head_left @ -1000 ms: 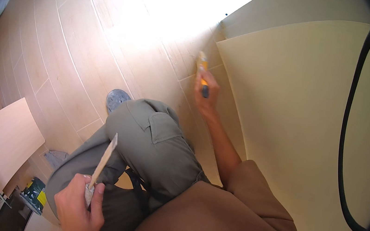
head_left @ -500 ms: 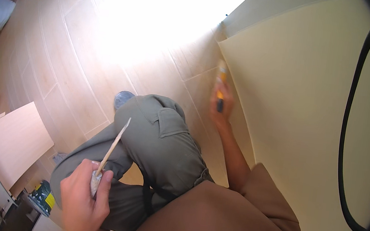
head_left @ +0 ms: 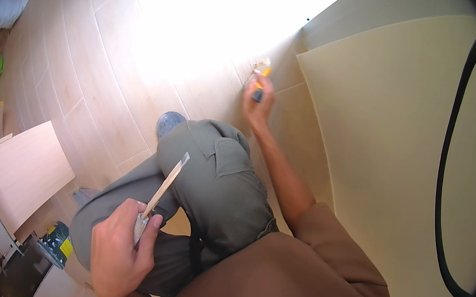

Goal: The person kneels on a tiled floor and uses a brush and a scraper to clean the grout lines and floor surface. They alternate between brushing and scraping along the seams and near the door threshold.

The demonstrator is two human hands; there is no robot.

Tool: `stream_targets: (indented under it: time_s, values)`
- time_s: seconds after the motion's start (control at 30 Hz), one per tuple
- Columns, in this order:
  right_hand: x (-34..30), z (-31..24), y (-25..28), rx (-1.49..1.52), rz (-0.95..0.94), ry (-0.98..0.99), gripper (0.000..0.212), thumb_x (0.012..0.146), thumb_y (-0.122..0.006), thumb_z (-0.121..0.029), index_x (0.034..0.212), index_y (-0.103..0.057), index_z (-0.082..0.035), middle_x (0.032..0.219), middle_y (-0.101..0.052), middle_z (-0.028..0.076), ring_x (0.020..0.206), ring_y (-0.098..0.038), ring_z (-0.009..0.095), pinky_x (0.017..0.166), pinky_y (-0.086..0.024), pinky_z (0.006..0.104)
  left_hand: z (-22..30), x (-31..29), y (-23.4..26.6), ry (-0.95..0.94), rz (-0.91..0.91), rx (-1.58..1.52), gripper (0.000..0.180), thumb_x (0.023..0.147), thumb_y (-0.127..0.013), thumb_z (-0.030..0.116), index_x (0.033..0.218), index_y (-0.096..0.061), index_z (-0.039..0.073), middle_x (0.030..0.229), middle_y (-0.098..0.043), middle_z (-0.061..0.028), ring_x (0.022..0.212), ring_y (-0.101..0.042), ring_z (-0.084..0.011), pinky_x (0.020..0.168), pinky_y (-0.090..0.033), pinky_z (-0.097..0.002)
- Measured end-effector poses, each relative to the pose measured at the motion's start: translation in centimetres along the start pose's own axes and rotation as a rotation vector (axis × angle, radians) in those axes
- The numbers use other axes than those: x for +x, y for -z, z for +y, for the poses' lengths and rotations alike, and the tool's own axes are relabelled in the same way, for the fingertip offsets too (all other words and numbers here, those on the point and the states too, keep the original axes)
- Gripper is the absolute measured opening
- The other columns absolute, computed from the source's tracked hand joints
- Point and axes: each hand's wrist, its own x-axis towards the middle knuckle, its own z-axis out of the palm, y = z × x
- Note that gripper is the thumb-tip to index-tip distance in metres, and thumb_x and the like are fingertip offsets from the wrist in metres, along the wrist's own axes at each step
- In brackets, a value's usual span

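Observation:
My left hand (head_left: 121, 247) is closed around a slim wooden stick (head_left: 165, 190) with a flat, greyish tip and a whitish, crusted lower part; the stick points up and away over my bent knee. My right arm stretches forward along the wall. Its hand (head_left: 258, 108) grips a yellow-and-black handled tool (head_left: 265, 71) close above the floor tiles. The tool's front end is pale and blurred, so its kind is not clear. The grey-green trousers (head_left: 207, 156) of my bent legs lie between the two hands.
A cream wall (head_left: 384, 132) rises on the right, with a black cable (head_left: 447, 152) at its far side. Wood-look tiles (head_left: 74, 67) cover the floor, brightly glaring ahead. On the left are a pale board (head_left: 24, 174) and a dark, paint-spotted bucket (head_left: 56, 245) with a yellow label.
My right hand has moved forward and left, away from the wall's base, with the yellow-and-black tool. My left hand with the stick has shifted slightly right in view.

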Motion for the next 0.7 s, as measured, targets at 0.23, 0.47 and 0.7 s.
stream_targets:
  time_s: [0.23, 0.47, 0.7]
  values:
    - [-6.6, 2.1, 8.2, -0.184, 0.027, -0.220, 0.024, 0.099, -0.059, -0.005, 0.120, -0.069, 0.002, 0.105, -0.070, 0.023, 0.096, -0.068, 0.038, 0.086, -0.053, 0.0442, -1.5, -0.7, 0.1, 0.047, 0.045, -0.002, 0.020, 0.092, -0.075, 0.010, 0.098, -0.060, -0.001, 0.077, -0.061, -0.0216, 0.063, -0.057, -0.0456, 0.055, -0.045, -0.0453]
    - [-4.3, 4.7, 6.9, 0.091, 0.126, -0.359, 0.022, 0.102, -0.058, -0.006, 0.118, -0.070, 0.003, 0.109, -0.070, 0.020, 0.096, -0.068, 0.033, 0.087, -0.054, 0.0421, -1.9, -1.1, -0.8, -0.007, 0.084, -0.040, 0.020, 0.091, -0.076, 0.010, 0.097, -0.060, 0.000, 0.079, -0.063, -0.0207, 0.066, -0.059, -0.0456, 0.057, -0.047, -0.0450]
    - [-5.4, 2.7, 5.4, 0.073, 0.042, -0.239, 0.026, 0.105, -0.054, -0.011, 0.121, -0.067, 0.005, 0.119, -0.063, 0.016, 0.100, -0.067, 0.024, 0.080, -0.064, 0.0352, -2.2, -0.6, 0.0, 0.022, 0.077, -0.013, 0.020, 0.092, -0.076, 0.012, 0.097, -0.060, 0.001, 0.078, -0.064, -0.0186, 0.064, -0.060, -0.0424, 0.056, -0.047, -0.0435]
